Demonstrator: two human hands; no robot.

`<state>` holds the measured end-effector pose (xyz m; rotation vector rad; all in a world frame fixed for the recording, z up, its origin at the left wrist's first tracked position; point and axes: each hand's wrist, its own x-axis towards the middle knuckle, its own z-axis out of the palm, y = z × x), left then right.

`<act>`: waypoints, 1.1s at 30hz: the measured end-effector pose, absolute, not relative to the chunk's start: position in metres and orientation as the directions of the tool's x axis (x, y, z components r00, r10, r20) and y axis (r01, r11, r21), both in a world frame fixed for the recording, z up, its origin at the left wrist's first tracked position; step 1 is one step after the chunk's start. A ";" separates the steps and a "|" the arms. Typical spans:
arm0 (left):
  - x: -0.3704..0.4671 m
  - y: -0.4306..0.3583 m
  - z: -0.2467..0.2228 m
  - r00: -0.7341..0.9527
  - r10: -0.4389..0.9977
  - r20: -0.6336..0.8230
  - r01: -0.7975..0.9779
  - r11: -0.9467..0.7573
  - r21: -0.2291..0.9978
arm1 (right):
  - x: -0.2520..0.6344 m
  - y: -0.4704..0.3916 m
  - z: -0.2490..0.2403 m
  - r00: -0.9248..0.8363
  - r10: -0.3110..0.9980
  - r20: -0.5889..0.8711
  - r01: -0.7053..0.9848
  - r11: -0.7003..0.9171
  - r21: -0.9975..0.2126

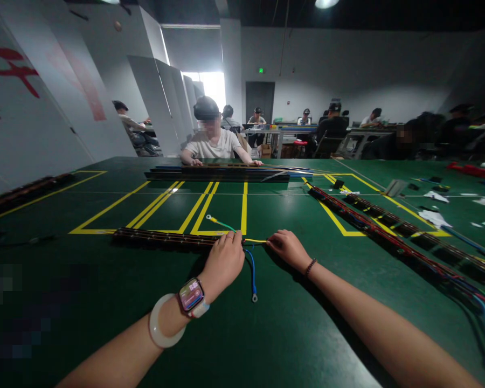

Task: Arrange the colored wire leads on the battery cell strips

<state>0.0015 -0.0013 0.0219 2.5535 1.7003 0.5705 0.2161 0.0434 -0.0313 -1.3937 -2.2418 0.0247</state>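
Note:
A long dark strip (161, 238) with thin wires along it lies across the green table. My left hand (226, 258), wearing a watch and a pale bangle, is closed over the strip's right end. From that end runs a yellow wire (255, 241), and my right hand (289, 249) pinches its far end between thumb and fingertips. A blue cable (253, 275) with a ring terminal hangs toward me beside my left hand. Beyond that hand, a green wire (225, 226) ends in a yellow sleeve and another ring terminal.
More wired strips (372, 229) lie on the right, with paper scraps (434, 217) near them. Yellow tape lines (244, 207) mark the green table (299, 334). Across it, a person (214, 140) rests both hands near stacked dark bars (218, 174). Other people sit farther back.

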 end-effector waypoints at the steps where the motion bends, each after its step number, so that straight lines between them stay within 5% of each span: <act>1: 0.003 -0.003 0.022 0.370 0.879 0.302 0.865 -0.444 0.233 | 0.216 0.044 -0.032 -0.355 0.845 0.399 0.838 0.477 -0.266; 7: 0.011 -0.013 0.019 0.591 0.754 0.286 0.650 -0.656 0.384 | 0.216 0.046 -0.034 -0.356 0.847 0.395 0.840 0.475 -0.262; 14: 0.014 -0.017 0.014 0.635 0.695 0.337 0.639 -0.718 0.276 | 0.216 0.044 -0.034 -0.361 0.841 0.402 0.821 0.491 -0.291; 26: 0.009 -0.007 0.000 0.415 0.910 0.011 0.655 -0.307 0.691 | 0.204 0.033 -0.018 -0.427 0.888 0.169 0.731 0.449 -0.514; 33: 0.015 0.001 -0.016 0.412 0.887 -0.207 0.504 -0.033 0.863 | 0.193 0.024 -0.016 -0.472 0.873 0.123 0.749 0.470 -0.467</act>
